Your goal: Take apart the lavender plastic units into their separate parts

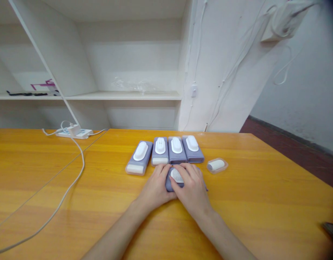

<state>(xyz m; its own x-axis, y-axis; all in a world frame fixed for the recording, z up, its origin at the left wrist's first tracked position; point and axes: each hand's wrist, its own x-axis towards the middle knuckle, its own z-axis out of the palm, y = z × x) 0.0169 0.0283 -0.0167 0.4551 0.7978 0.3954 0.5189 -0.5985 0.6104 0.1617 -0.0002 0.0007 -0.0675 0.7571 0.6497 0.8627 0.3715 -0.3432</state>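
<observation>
A purple-grey case (169,185) with a white oval piece (177,176) on top lies on the table in front of me. My left hand (157,183) is closed around the case's left side. From the right, my right hand (193,188) reaches over the case, its thumb and fingers curled about the white oval piece. My hands cover much of this case. Just beyond stand several similar cases in a row, among them a tilted left one (148,153) and a right one (198,156), each topped with a white oval piece.
A small clear-capped part with a white roller-like insert (216,165) lies right of the row. At the back left is a white power strip (82,134), its cable (79,173) running across the orange wooden table (264,202). A dark object (331,229) sits at the right edge.
</observation>
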